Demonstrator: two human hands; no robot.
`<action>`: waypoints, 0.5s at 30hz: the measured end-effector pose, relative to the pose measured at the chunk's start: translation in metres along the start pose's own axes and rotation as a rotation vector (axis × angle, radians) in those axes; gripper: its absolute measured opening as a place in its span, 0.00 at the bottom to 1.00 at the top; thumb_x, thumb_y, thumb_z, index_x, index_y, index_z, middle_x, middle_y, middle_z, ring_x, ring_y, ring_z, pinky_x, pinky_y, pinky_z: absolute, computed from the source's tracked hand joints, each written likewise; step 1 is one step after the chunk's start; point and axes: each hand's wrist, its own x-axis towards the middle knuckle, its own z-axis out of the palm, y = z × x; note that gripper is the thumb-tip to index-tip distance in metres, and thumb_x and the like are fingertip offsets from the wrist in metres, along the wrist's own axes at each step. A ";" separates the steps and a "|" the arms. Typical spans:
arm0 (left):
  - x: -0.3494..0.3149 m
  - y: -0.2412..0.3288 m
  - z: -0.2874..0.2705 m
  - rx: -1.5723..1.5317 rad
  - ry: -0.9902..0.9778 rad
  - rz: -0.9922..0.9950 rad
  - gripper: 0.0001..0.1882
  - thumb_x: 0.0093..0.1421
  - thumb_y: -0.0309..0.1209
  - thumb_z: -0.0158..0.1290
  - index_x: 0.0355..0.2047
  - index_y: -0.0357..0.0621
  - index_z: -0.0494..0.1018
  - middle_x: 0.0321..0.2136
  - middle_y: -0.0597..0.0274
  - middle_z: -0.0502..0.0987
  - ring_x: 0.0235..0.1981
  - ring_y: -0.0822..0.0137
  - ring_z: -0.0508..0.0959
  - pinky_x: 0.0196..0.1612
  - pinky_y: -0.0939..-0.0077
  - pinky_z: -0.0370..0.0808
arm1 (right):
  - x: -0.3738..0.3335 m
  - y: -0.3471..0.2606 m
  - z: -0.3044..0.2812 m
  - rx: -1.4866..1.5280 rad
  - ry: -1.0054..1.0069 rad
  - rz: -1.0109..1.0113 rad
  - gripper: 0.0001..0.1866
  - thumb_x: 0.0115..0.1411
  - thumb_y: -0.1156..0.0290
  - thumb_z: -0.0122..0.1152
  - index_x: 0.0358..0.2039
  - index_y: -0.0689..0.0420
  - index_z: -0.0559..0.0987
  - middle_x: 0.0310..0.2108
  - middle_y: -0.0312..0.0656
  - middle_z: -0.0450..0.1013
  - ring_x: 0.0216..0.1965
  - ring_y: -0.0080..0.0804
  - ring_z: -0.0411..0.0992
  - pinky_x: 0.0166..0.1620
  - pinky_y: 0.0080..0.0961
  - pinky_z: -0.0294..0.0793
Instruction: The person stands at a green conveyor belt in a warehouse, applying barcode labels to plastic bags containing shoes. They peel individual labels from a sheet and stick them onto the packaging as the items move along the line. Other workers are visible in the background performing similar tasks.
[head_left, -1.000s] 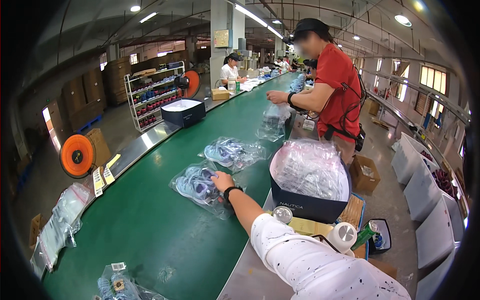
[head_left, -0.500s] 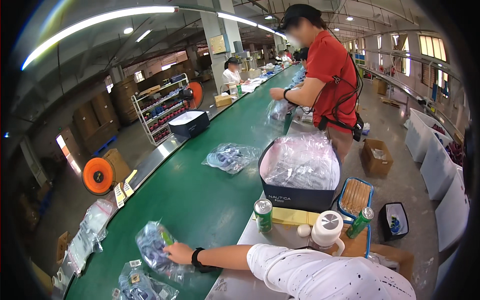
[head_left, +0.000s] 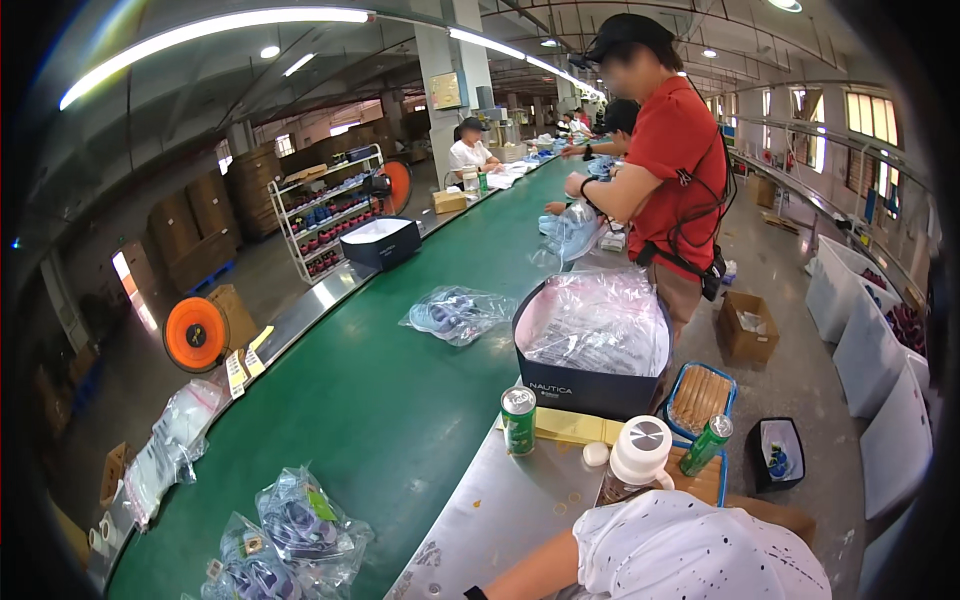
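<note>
Only my right forearm [head_left: 535, 572] shows, bare below a white speckled sleeve. A dark wristband crosses the lower edge, and the hand itself is out of the picture. My left hand does not appear either. Nearest the forearm on the left, a clear bag of bluish-purple shoes [head_left: 305, 515] with a green tag lies on the green conveyor belt [head_left: 330, 400]. Beside it, at the lower edge, is another bag of light-blue shoes [head_left: 245, 565]. A third bagged light-blue pair [head_left: 452, 312] rests further up the belt.
On the metal side table [head_left: 480, 520] stand a green can [head_left: 519, 422], a white flask [head_left: 640, 450] and a dark bin of clear plastic bags [head_left: 590, 388]. A co-worker in red [head_left: 672, 150] handles a bagged blue shoe. An orange fan [head_left: 196, 335] stands left.
My right hand has let go of the green-tagged shoe bag and drawn back toward me, out of the picture. That bag now lies lower in view. The co-worker's arms have shifted.
</note>
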 end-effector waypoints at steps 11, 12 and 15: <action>0.017 0.003 0.010 0.055 -0.148 -0.049 0.09 0.60 0.27 0.52 0.39 0.34 0.73 0.29 0.63 0.75 0.29 0.76 0.72 0.33 0.82 0.69 | 0.003 0.011 -0.006 0.052 0.096 0.028 0.06 0.52 0.74 0.56 0.25 0.63 0.71 0.28 0.41 0.67 0.30 0.36 0.68 0.33 0.28 0.68; 0.020 0.000 0.010 0.033 -0.146 -0.059 0.10 0.60 0.27 0.52 0.39 0.34 0.73 0.28 0.63 0.75 0.29 0.76 0.72 0.33 0.83 0.70 | 0.004 0.010 -0.006 0.043 0.089 0.034 0.06 0.52 0.74 0.56 0.25 0.63 0.71 0.29 0.41 0.67 0.31 0.36 0.68 0.32 0.28 0.68; 0.021 0.005 0.008 0.007 -0.128 -0.184 0.13 0.59 0.25 0.53 0.44 0.33 0.70 0.30 0.62 0.75 0.29 0.75 0.73 0.33 0.83 0.70 | 0.004 0.003 -0.006 -0.224 0.083 -0.147 0.05 0.53 0.74 0.55 0.25 0.62 0.70 0.33 0.40 0.67 0.33 0.35 0.68 0.33 0.30 0.68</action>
